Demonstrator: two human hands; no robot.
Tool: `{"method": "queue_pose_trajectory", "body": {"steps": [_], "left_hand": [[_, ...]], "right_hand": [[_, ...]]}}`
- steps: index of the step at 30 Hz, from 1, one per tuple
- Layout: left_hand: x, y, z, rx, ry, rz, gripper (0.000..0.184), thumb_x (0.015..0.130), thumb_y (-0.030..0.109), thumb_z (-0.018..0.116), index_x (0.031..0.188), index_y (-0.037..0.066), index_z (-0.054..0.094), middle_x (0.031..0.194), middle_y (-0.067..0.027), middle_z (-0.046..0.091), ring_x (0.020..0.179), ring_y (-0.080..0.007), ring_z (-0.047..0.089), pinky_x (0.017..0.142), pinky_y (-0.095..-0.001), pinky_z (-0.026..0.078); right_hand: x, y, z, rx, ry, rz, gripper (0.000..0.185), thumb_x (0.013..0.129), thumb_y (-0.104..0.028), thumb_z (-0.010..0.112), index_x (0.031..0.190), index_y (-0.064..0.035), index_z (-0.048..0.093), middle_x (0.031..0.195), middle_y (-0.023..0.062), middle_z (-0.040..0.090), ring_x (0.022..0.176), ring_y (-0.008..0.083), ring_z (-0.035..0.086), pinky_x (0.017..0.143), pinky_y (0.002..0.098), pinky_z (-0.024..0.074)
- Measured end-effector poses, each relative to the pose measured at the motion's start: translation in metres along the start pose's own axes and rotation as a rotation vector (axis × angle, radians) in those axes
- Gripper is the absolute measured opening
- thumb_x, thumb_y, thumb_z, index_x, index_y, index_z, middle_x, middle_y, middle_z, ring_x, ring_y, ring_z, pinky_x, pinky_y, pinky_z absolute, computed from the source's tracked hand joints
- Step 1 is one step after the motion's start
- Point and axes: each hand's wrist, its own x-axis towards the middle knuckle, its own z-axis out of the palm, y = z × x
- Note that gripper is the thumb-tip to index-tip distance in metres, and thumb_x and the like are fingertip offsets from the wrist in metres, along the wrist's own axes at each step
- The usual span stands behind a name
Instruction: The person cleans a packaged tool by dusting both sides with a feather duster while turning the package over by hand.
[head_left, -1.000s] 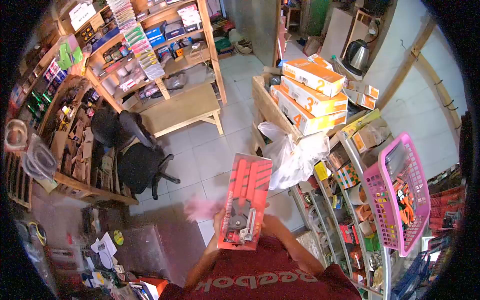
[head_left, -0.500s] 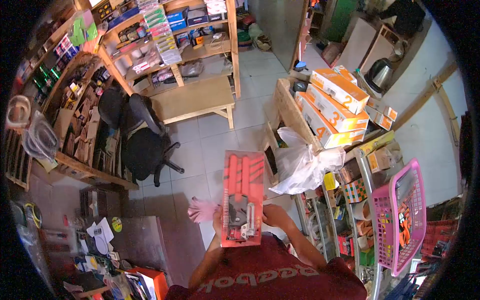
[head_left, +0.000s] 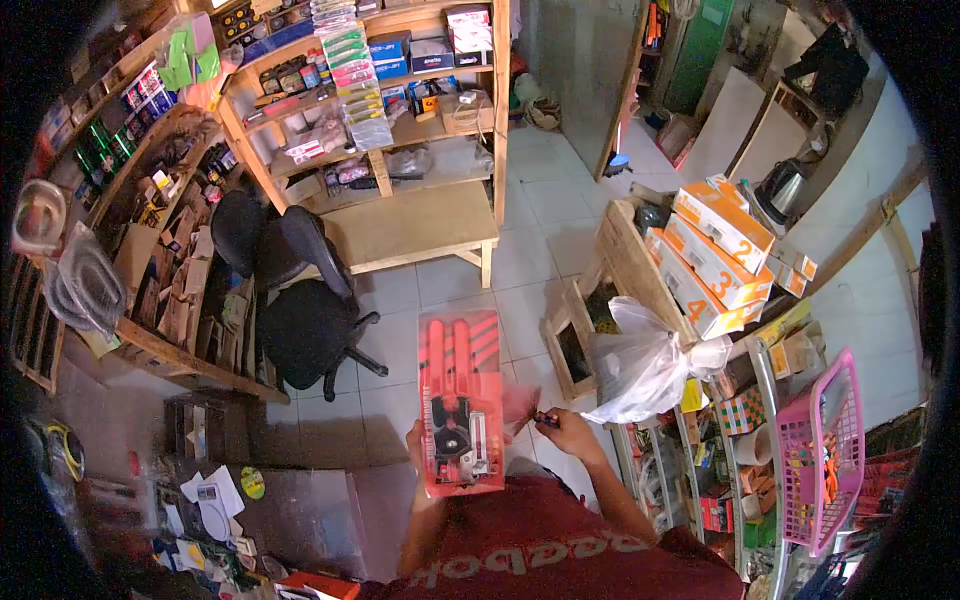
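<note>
A red package [head_left: 460, 405] with a clear front stands upright before my chest. Through its window show red handles and a black and metal mechanism; I cannot make out which tool it is. My left hand [head_left: 417, 445] grips the package at its lower left edge. Just right of the package, my right hand [head_left: 572, 437] is closed around the dark handle of a pink duster [head_left: 520, 408]. The duster's head is smeared by motion, close to the package's right side. I cannot tell whether it touches.
A black office chair [head_left: 305, 320] and a wooden bench [head_left: 410, 243] stand ahead. Orange and white boxes [head_left: 715, 260] are stacked at the right, above a white plastic bag [head_left: 640, 365]. A pink basket [head_left: 820, 455] hangs by the right shelves. Stocked wooden shelves [head_left: 505, 150] line the back.
The pink duster has gone from the package's left side to its right, with my right hand moving slightly right. The package sits a little further left. The whole view has shifted.
</note>
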Motion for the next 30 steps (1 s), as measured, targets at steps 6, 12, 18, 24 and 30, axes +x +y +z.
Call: {"method": "queue_pose_trajectory", "body": {"steps": [6,12,18,24,30], "left_hand": [[0.032,0.069,0.007,0.285,0.048,-0.015,0.047,0.087,0.042,0.049,0.113,0.003,0.054,0.099,-0.0131,0.063,0.082,-0.0225,0.064,0.071,-0.0365,0.054],[0.062,0.066,0.022,0.594,-0.015,-0.083,0.039,0.092,0.036,0.042,0.102,0.001,0.056,0.086,-0.0097,0.062,0.068,-0.0184,0.062,0.056,-0.0313,0.052],[0.098,0.025,-0.002,0.779,0.042,-0.181,0.043,0.093,0.039,0.04,0.106,0.001,0.054,0.084,-0.0094,0.062,0.068,-0.0195,0.062,0.056,-0.0327,0.052],[0.102,0.0,0.024,0.387,0.175,-0.593,0.049,0.094,0.043,0.036,0.113,0.0,0.051,0.081,-0.0096,0.063,0.066,-0.0208,0.062,0.056,-0.0337,0.052],[0.111,-0.018,-0.02,-0.012,-0.251,-0.966,0.055,0.094,0.046,0.034,0.114,-0.002,0.052,0.091,-0.0133,0.062,0.07,-0.0215,0.061,0.055,-0.0341,0.05]], "right_hand": [[0.026,-0.042,0.041,0.06,0.061,-0.004,0.031,0.079,-0.032,0.064,0.092,-0.0031,0.063,0.073,0.0183,0.063,0.071,0.0316,0.063,0.065,0.0387,0.047],[0.009,-0.038,0.066,0.182,0.067,0.076,0.03,0.078,-0.028,0.063,0.093,-0.0012,0.063,0.078,0.0182,0.064,0.073,0.0298,0.063,0.069,0.0387,0.0473],[-0.029,-0.009,0.065,0.111,0.263,0.323,0.035,0.078,-0.032,0.063,0.095,-0.0024,0.064,0.083,0.0213,0.065,0.079,0.0341,0.064,0.071,0.0424,0.0483],[-0.082,-0.018,0.044,0.243,0.376,0.536,0.038,0.079,-0.038,0.062,0.102,-0.0074,0.063,0.089,0.02,0.065,0.086,0.0382,0.062,0.076,0.0442,0.0489],[-0.115,0.016,0.068,0.311,0.523,0.611,0.038,0.078,-0.036,0.065,0.097,-0.0035,0.063,0.081,0.0186,0.064,0.077,0.0315,0.062,0.071,0.0396,0.0477]]}}
